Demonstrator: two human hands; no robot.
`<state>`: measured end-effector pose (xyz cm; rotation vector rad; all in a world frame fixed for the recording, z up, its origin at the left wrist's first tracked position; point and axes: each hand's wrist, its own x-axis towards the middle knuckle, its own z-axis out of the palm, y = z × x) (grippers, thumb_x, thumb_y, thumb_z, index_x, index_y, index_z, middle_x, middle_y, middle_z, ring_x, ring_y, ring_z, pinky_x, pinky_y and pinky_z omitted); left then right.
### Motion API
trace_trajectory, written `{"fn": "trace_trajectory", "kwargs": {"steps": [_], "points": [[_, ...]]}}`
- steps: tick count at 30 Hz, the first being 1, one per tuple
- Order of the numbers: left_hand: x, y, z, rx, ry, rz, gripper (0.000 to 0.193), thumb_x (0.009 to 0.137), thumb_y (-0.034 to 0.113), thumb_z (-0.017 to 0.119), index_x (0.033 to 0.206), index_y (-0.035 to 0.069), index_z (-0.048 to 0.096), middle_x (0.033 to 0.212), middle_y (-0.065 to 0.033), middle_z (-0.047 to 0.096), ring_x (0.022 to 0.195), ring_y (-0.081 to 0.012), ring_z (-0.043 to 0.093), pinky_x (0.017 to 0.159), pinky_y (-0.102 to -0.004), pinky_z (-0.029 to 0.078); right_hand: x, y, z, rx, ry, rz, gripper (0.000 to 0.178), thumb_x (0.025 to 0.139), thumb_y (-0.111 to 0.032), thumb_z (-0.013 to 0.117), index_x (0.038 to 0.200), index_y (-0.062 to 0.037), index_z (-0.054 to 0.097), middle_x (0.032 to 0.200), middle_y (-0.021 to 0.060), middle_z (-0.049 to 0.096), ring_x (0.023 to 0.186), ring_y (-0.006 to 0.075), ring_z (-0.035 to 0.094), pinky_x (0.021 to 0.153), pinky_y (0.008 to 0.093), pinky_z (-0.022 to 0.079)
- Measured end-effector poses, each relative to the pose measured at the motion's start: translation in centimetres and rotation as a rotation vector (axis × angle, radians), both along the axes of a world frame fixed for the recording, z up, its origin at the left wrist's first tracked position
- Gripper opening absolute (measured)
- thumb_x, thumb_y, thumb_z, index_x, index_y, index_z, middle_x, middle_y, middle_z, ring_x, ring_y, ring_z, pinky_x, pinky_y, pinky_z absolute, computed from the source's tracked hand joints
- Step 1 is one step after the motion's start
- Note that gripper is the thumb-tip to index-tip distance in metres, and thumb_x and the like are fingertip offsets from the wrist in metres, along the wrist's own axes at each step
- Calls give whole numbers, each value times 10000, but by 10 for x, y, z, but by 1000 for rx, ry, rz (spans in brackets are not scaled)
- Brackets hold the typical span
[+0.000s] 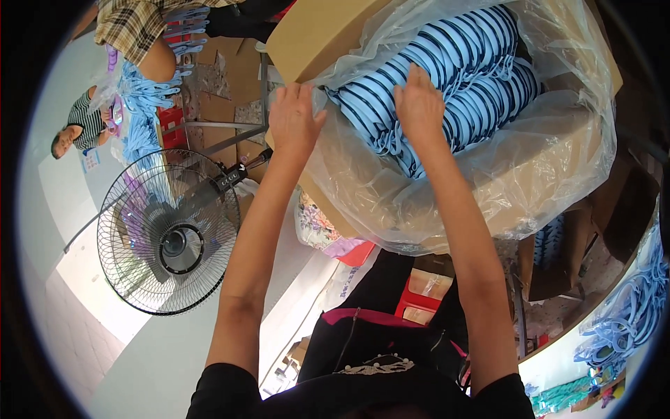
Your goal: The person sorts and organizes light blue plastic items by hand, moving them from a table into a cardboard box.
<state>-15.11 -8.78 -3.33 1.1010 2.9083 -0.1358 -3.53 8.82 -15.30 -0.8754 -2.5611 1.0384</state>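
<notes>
A cardboard box [328, 31] lined with a clear plastic bag [558, 157] stands before me. Inside lie two long rows of light-blue curved pieces [481, 35] with dark edges, nested tightly side by side; their exact kind I cannot make out. My right hand [422, 108] rests on the near end of these rows, fingers extended over the pieces. At the box's left edge, my left hand [296, 119] lies on the rim and the bag's border, thumb apart from the fingers.
A black standing fan [171, 234] is at the left. Beyond it, light-blue straps [143, 98] heap on a table near a person in plaid [132, 28]; another person in stripes [84, 122] is farther off. Bagged blue loops [628, 328] lie at right, by a smaller open box [558, 251].
</notes>
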Motion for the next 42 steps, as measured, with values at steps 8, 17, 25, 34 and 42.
{"fn": "trace_trajectory", "kwargs": {"steps": [8,17,25,34,42], "points": [[-18,1,-18,47,-179,247,245,868,196,695,1099,126,652,865,-147,739,778,-383,706,701,-500,534,-39,-31,-27,284,281,792,447,856,-227,690,1286,-117,636,1335,77,604,1275,270,525,1130,431,365],[4,-50,38,592,-418,296,110,915,114,600,922,80,704,775,-140,691,676,-326,647,661,-397,489,-39,-45,-52,434,174,782,326,884,-217,636,1189,-102,654,1316,95,601,1308,326,496,1190,504,301],[20,-36,91,-105,5,30,330,836,104,718,1162,121,672,1144,-84,692,1010,-290,635,861,-458,474,-47,-51,-65,467,208,734,282,853,-227,654,1088,-73,671,1252,128,597,1327,335,474,1199,528,272],[-75,34,-12,0,-94,-125,440,891,167,706,1322,218,629,1421,-93,564,1115,-345,654,826,-438,544,-51,-48,-60,447,212,741,339,855,-292,679,1124,-86,696,1357,111,603,1322,321,493,1191,522,281],[-58,27,23,105,227,-121,396,923,96,631,1303,206,659,1386,-90,579,1264,-327,565,987,-430,486,-48,4,-12,152,679,377,368,830,-106,712,1192,-118,650,1202,59,669,1156,274,617,1034,433,477]]}}
